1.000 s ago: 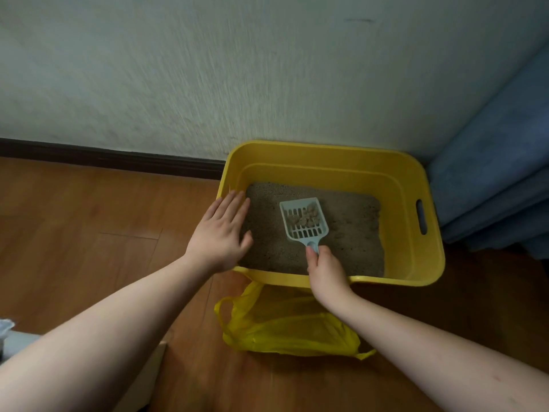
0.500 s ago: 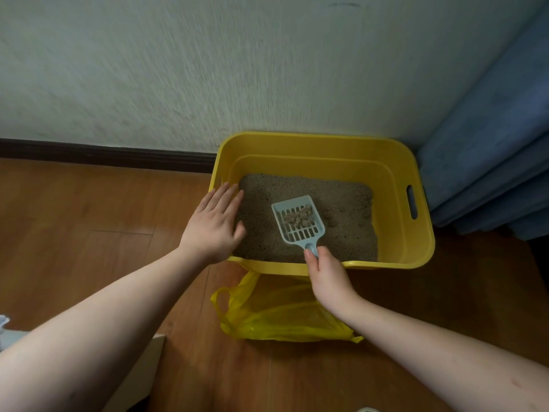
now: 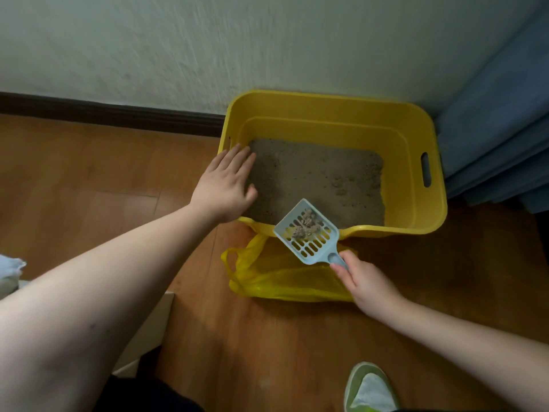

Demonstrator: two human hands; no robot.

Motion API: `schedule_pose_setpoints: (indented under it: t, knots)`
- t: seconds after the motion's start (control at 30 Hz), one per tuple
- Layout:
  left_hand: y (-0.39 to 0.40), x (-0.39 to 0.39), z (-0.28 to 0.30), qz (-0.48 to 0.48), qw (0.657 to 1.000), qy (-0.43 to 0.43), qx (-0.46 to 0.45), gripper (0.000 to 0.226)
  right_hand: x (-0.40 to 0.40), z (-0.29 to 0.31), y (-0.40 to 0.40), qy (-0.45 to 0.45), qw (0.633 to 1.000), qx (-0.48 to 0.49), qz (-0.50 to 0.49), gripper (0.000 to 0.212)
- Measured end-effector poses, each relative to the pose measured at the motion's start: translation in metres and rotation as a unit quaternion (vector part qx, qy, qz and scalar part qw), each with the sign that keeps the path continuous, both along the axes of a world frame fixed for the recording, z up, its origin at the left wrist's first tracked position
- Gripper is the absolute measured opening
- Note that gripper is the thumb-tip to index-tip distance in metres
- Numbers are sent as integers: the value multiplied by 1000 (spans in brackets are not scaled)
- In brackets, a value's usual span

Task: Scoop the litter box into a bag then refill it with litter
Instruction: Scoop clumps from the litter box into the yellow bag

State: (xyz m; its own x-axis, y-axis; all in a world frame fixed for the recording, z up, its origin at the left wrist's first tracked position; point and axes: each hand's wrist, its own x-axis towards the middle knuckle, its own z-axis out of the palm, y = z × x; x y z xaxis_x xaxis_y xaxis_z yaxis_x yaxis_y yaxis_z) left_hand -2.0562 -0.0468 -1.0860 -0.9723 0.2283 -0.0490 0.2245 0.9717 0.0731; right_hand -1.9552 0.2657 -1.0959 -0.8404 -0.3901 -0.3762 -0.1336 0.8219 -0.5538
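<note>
A yellow plastic litter box [image 3: 416, 135] stands on the wood floor against the wall, with grey litter [image 3: 315, 179] spread over its bottom. My left hand [image 3: 227, 185] rests flat on the box's near left corner, fingers straight. My right hand [image 3: 367, 282] grips the handle of a pale blue slotted scoop [image 3: 307, 233]. The scoop holds several grey clumps and hangs over the box's front rim, above a yellow plastic bag [image 3: 285, 278] lying on the floor just in front of the box.
A blue curtain [image 3: 499, 129] hangs right of the box. A dark skirting board [image 3: 110, 117] runs along the wall. A white object [image 3: 148, 331] sits at the lower left, and a green and white shoe [image 3: 370, 388] shows at the bottom.
My right hand has drawn the loaded scoop back out of the litter to the front rim, above the bag. The left hand stays on the box's corner. The view has shifted left.
</note>
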Motion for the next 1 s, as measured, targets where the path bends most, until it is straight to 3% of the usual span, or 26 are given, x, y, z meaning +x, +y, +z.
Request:
schedule_pose_setpoints:
  t: [0.07, 0.13, 0.23, 0.43, 0.53, 0.67, 0.77, 0.87, 1.0]
  knots:
    - [0, 0, 1, 2, 1000, -3, -2, 71, 5, -7, 8, 35, 993, 104, 49, 20]
    - [0, -1, 1, 3, 1000, -7, -1, 71, 7, -17, 16, 135, 971, 168, 104, 24]
    - [-1, -1, 1, 4, 1000, -7, 0, 72, 7, -29, 28, 266, 931, 166, 188, 30]
    - [-1, -1, 1, 3, 1000, -3, -8, 72, 4, -28, 30, 346, 889, 207, 218, 18]
    - [0, -1, 1, 2, 1000, -11, -10, 72, 2, -23, 30, 338, 894, 209, 207, 17]
    - [1, -1, 1, 0, 1000, -12, -17, 72, 1, -17, 30, 312, 916, 183, 173, 31]
    - [1, -1, -1, -3, 1000, -12, -22, 71, -1, -4, 24, 248, 956, 113, 106, 34]
    - [1, -2, 0, -13, 1000, -14, -24, 70, -11, 26, 10, 165, 986, 26, 18, 23]
    - [0, -2, 1, -32, 999, -18, -24, 69, -50, 68, -3, 56, 995, -43, -69, 12]
